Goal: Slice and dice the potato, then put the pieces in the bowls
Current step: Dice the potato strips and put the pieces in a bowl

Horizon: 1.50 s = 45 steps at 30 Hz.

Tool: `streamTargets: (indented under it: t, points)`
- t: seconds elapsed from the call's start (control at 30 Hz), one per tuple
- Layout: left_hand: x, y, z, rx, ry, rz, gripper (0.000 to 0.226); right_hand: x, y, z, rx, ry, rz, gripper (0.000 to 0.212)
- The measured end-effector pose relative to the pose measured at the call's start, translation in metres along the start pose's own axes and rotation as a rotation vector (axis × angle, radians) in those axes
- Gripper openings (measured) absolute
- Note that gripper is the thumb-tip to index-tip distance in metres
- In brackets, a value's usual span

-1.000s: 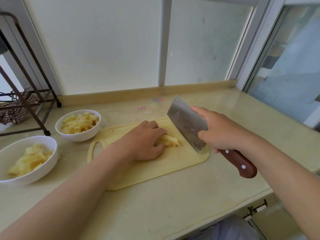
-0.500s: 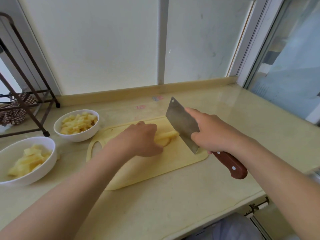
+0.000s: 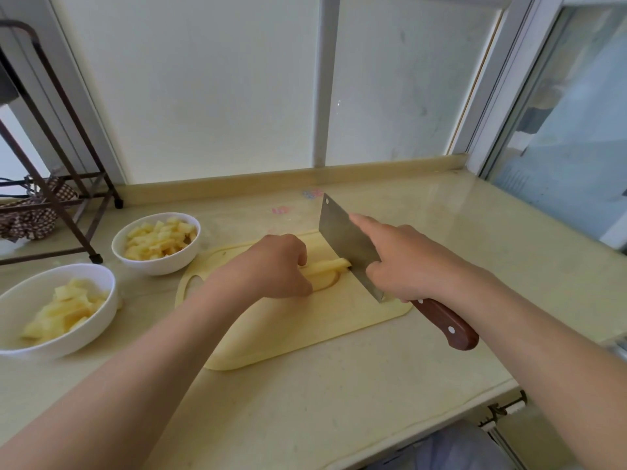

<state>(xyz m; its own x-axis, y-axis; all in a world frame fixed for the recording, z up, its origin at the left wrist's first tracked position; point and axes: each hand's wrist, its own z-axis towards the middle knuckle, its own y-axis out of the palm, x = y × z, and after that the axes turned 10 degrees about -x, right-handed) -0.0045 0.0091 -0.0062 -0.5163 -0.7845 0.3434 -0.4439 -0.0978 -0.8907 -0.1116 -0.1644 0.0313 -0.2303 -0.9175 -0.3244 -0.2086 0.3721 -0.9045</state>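
Gripping the wooden-handled steel cleaver (image 3: 346, 242), forefinger along its blade, your right hand (image 3: 407, 262) meets the pale potato slices (image 3: 327, 269) mid yellow plastic cutting board (image 3: 305, 330). Your left hand (image 3: 274, 266) curls over them, pinning them there.

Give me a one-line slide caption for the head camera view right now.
Left hand steadies potato slices on the cutting board while the right hand holds a cleaver against their end.

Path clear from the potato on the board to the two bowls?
Nothing visible. Only bare counter lies between the cutting board and the far bowl and near bowl. The left hand holds the potato down.
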Motion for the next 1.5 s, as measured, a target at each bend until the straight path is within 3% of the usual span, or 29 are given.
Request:
streamTargets:
  t: [0.23, 0.63, 0.8, 0.93, 1.13, 1.27, 1.37, 1.5]
  points:
    - [0.002, 0.001, -0.001, 0.001, 0.005, -0.004, 0.033, -0.005, 0.000, -0.003, -0.001, 0.006, -0.006, 0.092]
    - [0.002, 0.000, -0.004, -0.021, 0.022, 0.072, 0.045, -0.011, 0.002, -0.002, -0.003, 0.009, -0.012, 0.091]
    - [0.001, 0.000, -0.003, 0.003, 0.027, 0.060, 0.025, -0.007, 0.003, -0.002, 0.014, 0.003, 0.018, 0.089]
    - [0.004, 0.003, -0.002, 0.034, -0.011, 0.031, 0.037, -0.005, 0.002, 0.000, 0.010, -0.007, 0.046, 0.090]
    - [0.002, 0.006, 0.002, 0.058, -0.002, 0.031, 0.038, -0.006, 0.002, 0.003, -0.011, -0.026, 0.048, 0.090]
    - [-0.002, 0.009, 0.007, 0.104, 0.271, 0.128, 0.041, -0.004, -0.003, 0.000, -0.011, -0.010, 0.037, 0.088]
    - [-0.011, 0.016, 0.011, 0.197, 0.529, 0.035, 0.021, -0.004, -0.009, -0.003, 0.022, -0.016, 0.057, 0.087]
    - [-0.021, 0.026, 0.016, 0.298, 0.650, 0.022, 0.011, -0.013, -0.015, -0.011, 0.056, -0.030, 0.065, 0.087]
